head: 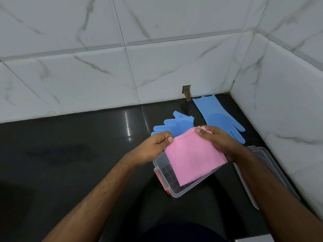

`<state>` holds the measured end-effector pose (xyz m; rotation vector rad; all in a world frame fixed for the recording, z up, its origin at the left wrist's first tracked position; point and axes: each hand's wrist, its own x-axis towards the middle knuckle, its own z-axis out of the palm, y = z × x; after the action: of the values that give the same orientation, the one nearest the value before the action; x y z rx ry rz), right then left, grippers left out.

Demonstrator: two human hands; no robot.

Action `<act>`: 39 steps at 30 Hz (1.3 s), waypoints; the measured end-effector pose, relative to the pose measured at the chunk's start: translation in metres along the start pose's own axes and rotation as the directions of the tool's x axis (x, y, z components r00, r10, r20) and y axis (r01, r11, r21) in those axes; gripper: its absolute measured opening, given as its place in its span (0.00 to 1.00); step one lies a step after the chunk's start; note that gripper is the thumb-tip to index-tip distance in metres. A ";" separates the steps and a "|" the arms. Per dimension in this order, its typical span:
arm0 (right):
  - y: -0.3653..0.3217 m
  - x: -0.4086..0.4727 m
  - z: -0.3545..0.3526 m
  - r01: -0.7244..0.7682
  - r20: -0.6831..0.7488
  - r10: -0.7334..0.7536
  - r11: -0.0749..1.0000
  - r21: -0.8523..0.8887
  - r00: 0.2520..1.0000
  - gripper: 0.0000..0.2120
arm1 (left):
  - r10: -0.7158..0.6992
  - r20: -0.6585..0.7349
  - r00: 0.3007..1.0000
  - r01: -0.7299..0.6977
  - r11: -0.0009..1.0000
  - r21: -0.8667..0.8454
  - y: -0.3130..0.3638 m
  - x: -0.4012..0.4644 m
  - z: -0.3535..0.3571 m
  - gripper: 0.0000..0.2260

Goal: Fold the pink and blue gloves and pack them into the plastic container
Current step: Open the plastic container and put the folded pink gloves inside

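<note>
A folded pink glove (pixel 193 158) hangs over the open clear plastic container (pixel 176 190), its lower edge reaching down inside. My left hand (pixel 153 145) pinches the glove's upper left edge. My right hand (pixel 221 141) grips its upper right side, thumb on top. Behind my hands lie two blue gloves on the black counter: one (pixel 173 125) partly hidden by my left hand, the other (pixel 221 117) flat near the corner, fingers pointing toward me.
The container's clear lid (pixel 265 165) lies to the right, against the tiled side wall (pixel 288 102). A tiled back wall (pixel 122 67) borders the glossy black counter (pixel 70 154), which stretches away to the left. Red latches (pixel 163 181) sit on the container's left side.
</note>
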<state>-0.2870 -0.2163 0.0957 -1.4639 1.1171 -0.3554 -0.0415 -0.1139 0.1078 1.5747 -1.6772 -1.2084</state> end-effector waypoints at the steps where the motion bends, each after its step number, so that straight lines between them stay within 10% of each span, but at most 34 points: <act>1: -0.001 0.001 -0.001 -0.023 -0.012 0.022 1.000 -0.013 1.000 0.16 | -0.007 -0.032 0.999 0.009 0.998 0.061 -0.002 0.000 0.003 0.13; 11: -0.005 0.014 0.014 -0.225 -0.072 0.214 0.927 -0.300 0.974 0.15 | 0.016 -0.226 0.974 0.115 0.823 0.556 -0.016 -0.002 0.026 0.13; 21: -0.004 0.016 0.046 -0.196 -0.143 0.140 0.825 -0.530 0.980 0.23 | -0.022 -0.440 0.898 0.405 0.434 0.805 -0.017 -0.007 0.047 0.14; 30: 0.000 0.013 0.060 -0.159 -0.309 -0.015 0.833 -0.530 0.951 0.24 | -0.032 -0.433 0.901 0.301 0.765 0.570 -0.040 -0.014 0.040 0.22; 39: 0.002 0.034 0.063 -0.138 -0.322 -0.137 0.702 -0.699 0.937 0.19 | -0.080 -0.337 0.938 0.280 0.749 0.601 -0.051 -0.011 0.044 0.42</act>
<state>-0.2231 -0.2048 0.0655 -2.1464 1.6683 -0.1802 -0.0521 -0.0884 0.0451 2.2419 -1.8686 -0.4226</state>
